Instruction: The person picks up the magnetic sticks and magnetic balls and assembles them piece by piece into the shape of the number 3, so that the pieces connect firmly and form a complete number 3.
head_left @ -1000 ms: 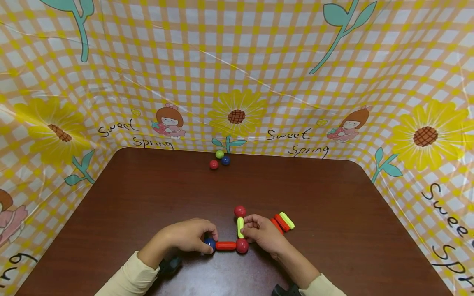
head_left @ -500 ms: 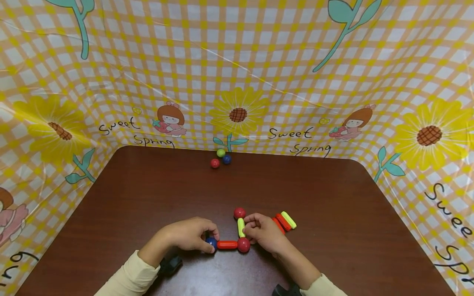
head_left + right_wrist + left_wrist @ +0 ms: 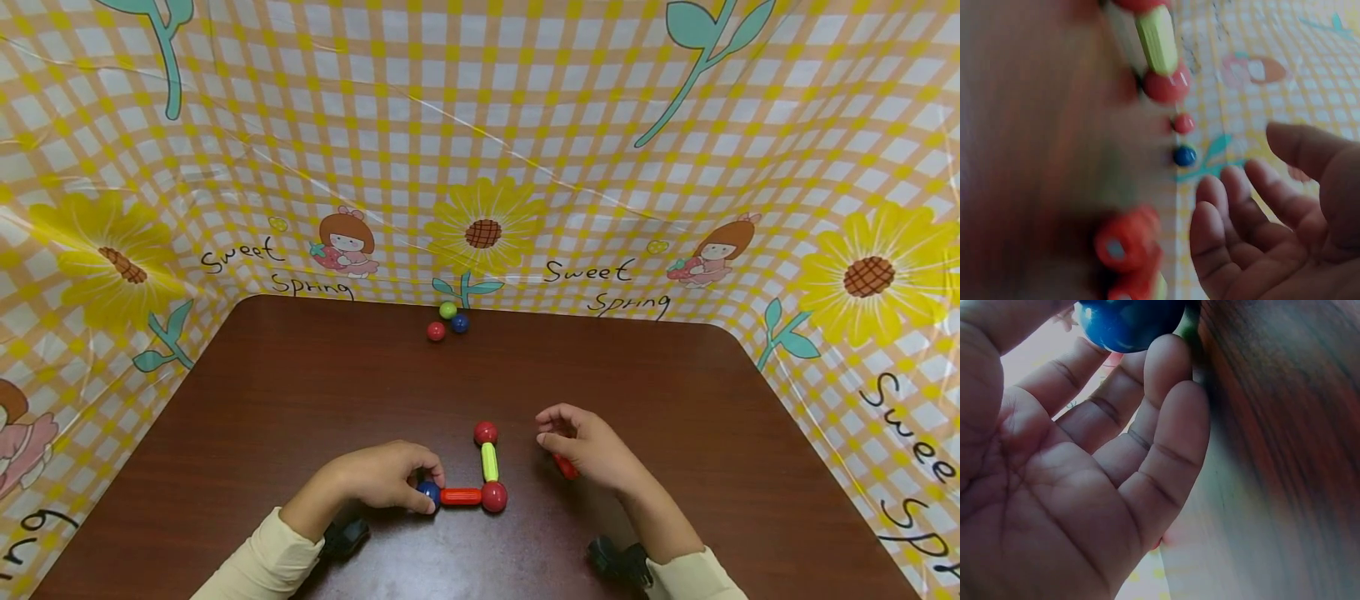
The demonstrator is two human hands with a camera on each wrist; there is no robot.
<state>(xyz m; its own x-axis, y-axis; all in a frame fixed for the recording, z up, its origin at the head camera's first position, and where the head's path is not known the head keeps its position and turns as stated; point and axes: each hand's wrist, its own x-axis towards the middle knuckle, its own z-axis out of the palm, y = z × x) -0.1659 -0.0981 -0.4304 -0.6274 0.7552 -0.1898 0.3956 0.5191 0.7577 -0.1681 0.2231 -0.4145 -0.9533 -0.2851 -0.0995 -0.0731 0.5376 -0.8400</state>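
My left hand (image 3: 386, 475) pinches a blue ball (image 3: 429, 496) between thumb and fingers; the left wrist view shows the same blue ball (image 3: 1132, 322) at the fingertips. From that ball a red magnetic rod (image 3: 461, 497) runs right to a red ball (image 3: 494, 497). A yellow-green rod (image 3: 490, 462) leads away from it to another red ball (image 3: 485, 433), making an L. My right hand (image 3: 592, 446) hovers over loose rods, mostly covering them; one red rod (image 3: 566, 467) peeks out below. In the right wrist view its relaxed fingers hold nothing, beside blurred red rods (image 3: 1125, 244).
At the table's far edge sit a small red ball (image 3: 436, 332), a blue ball (image 3: 460, 323) and a green ball (image 3: 447, 310). A checked, flower-printed cloth (image 3: 480, 125) walls the brown table (image 3: 337, 375) at the back and sides.
My right hand has let go of the yellow-green rod and moved right, over the loose rods. My left hand stays on the blue ball, and the L shape has barely shifted.
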